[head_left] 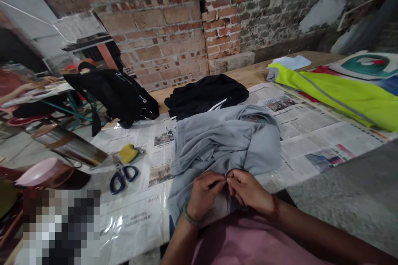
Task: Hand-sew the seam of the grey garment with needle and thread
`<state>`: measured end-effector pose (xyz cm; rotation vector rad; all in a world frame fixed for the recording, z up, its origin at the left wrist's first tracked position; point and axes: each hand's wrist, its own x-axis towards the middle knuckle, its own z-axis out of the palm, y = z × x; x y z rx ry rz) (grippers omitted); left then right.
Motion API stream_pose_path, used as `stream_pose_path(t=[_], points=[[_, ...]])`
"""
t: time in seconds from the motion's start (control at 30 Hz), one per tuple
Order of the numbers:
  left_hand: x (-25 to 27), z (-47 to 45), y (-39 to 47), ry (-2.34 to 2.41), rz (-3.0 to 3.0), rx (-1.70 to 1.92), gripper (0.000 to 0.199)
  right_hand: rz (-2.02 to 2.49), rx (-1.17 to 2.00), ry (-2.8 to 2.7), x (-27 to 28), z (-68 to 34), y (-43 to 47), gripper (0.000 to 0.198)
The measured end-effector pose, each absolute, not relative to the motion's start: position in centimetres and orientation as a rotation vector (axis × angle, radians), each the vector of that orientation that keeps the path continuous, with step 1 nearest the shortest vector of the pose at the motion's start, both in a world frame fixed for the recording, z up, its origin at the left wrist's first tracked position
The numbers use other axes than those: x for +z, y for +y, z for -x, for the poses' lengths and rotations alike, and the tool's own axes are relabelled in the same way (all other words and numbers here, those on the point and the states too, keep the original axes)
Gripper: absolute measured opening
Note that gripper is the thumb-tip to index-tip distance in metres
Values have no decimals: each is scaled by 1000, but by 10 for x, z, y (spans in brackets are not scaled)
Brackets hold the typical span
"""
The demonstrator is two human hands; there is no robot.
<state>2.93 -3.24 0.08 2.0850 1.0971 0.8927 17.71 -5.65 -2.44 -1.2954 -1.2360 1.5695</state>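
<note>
A crumpled grey garment (214,136) lies on the newspaper-covered table and hangs over its near edge. My left hand (203,192), with a green bead bracelet at the wrist, pinches the garment's cloth at its near part. Close beside it, my right hand (250,190) pinches the same spot, thumb and fingertips nearly touching those of the left. Whether something small is also between the fingertips, I cannot make out. To the left lie scissors (122,176) with dark blue handles, and a yellow sponge-like piece (128,153) touches them.
Behind the garment sit black folded clothing (207,93) and a black bag (121,95). A metal flask (70,145) and a pink-lidded container (52,174) stand at left. A neon-yellow garment (336,93) and an iron (367,65) lie at right. Another person (26,85) sits far left.
</note>
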Motion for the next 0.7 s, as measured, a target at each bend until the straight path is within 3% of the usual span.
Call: stream_pose_path(t=[0.23,0.47,0.7], points=[[-4,-28,-32,1133,-2143,995,13,1384,1428,-1639,-3,-200,-57,15],[-5,-31,-31,1047,-2254,1023,13,1380,546,-1840,29,-234,-25,16],[-6,-29,-33,1079,-2297,1079,12,1203,889,-2157,8,-211,3,26]])
